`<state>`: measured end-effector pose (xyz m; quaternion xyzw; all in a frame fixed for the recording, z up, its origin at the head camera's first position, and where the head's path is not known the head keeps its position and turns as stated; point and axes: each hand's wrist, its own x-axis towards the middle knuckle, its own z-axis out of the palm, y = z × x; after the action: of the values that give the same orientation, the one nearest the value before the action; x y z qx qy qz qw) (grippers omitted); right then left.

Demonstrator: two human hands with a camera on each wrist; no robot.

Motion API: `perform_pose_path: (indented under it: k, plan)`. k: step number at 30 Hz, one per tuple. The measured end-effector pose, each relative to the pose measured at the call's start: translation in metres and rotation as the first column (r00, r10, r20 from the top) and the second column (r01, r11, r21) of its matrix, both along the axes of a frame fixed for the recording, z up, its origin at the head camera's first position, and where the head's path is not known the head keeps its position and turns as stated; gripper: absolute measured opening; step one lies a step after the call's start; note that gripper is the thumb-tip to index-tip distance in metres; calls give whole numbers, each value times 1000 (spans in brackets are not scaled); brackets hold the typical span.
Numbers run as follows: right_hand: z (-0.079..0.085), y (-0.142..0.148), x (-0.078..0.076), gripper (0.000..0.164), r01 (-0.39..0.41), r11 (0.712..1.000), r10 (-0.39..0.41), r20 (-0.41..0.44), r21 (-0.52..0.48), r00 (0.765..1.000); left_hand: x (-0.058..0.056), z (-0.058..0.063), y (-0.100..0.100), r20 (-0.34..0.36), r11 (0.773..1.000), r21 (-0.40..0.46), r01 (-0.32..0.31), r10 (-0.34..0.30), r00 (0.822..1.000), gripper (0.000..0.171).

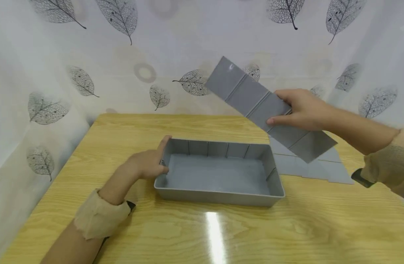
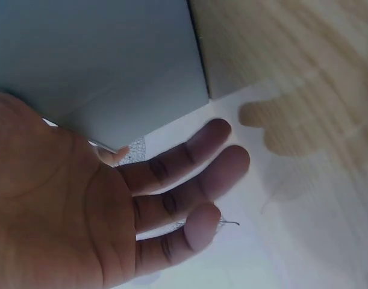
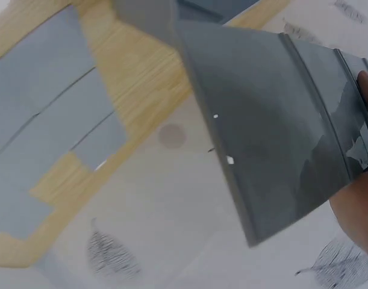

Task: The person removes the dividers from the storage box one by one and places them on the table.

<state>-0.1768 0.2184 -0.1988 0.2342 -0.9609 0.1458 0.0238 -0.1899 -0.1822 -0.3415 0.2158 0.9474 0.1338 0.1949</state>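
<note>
A long open grey box (image 1: 218, 198) sits on the table, with short ridges along its inner walls. My left hand (image 1: 147, 164) grips its left end, index finger at the back corner and thumb over the rim. In the left wrist view, the other fingers (image 2: 202, 174) spread loosely beside the box wall (image 2: 111, 54). Above the table on the right, my right hand (image 1: 304, 110) pinches a long grey plastic panel (image 1: 244, 91) by its edges. Raised ridges cross the panel, and it tilts down to the right. Part of the right hand is out of the right wrist view.
Several flat grey pieces (image 1: 320, 170) lie on the wooden table (image 1: 122, 126) right of the box, partly behind the held panel. A white leaf-print cloth (image 1: 215, 36) hangs behind and beside the table. A strip of light reflects off the tabletop in front.
</note>
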Motion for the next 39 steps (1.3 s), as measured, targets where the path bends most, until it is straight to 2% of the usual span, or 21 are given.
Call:
perform_pose_path:
  k: [3, 7, 10, 13, 15, 18, 21, 22, 24, 26, 27, 29, 31, 33, 34, 36, 39]
  plan:
    - [-9, 34, 8, 30, 44, 999, -43, 24, -22, 999, -2, 1, -2, -2, 999, -35, -3, 3, 1000, 103]
    - [-25, 77, 22, 27, 106, 991, -93, 146, -82, 985, -8, 2, -11, 8, 999, -27, -20, 20, 1000, 101]
    - [-43, 103, 36, 28, 189, 974, -153, 252, -123, 956, -13, 3, -20, 25, 999, -13, -42, 42, 999, 101]
    - [-68, 116, 52, 28, 244, 958, -185, 332, -148, 925, -17, 4, -30, 38, 998, 7, -58, 58, 998, 99]
    - [-86, 118, 63, 30, 254, 950, -167, 393, -180, 904, -20, 5, -35, 45, 998, 22, -67, 65, 997, 98]
    - [-111, 117, 79, 31, 201, 949, -66, 470, -243, 880, -21, 6, -41, 56, 997, 33, -76, 74, 996, 98]
    - [-128, 123, 91, 28, 92, 948, 86, 523, -304, 848, -22, 5, -43, 68, 996, 35, -83, 80, 994, 98]
    - [-131, 127, 94, 24, 50, 953, 118, 521, -298, 846, -22, 5, -42, 70, 996, 34, -84, 81, 994, 98]
    - [-136, 137, 99, 25, -32, 977, 132, 479, -211, 868, -22, 6, -42, 71, 996, 33, -82, 80, 994, 98]
    - [-139, 149, 101, 31, -84, 994, 108, 444, -74, 890, -23, 6, -43, 71, 996, 32, -80, 78, 994, 98]
    - [-140, 155, 102, 34, -94, 996, 86, 442, -4, 893, -23, 7, -43, 71, 996, 32, -79, 77, 995, 98]
    - [-142, 166, 103, 48, -126, 986, 61, 475, 107, 878, -23, 7, -43, 70, 996, 32, -78, 76, 995, 98]
    - [-144, 173, 101, 48, -166, 977, 68, 546, 131, 835, -23, 6, -43, 70, 997, 37, -75, 72, 995, 98]
    - [-147, 177, 99, 39, -223, 968, 121, 567, 113, 815, -22, 6, -43, 71, 996, 43, -74, 71, 995, 98]
    - [-148, 177, 97, 37, -257, 959, 155, 541, 118, 827, -22, 5, -42, 72, 996, 45, -74, 70, 995, 98]
    - [-148, 174, 95, 30, -292, 946, 204, 444, 141, 873, -21, 6, -42, 75, 996, 52, -69, 65, 995, 98]
    - [-148, 167, 94, 26, -277, 938, 216, 276, 206, 937, -21, 5, -42, 81, 996, 51, -72, 68, 994, 98]
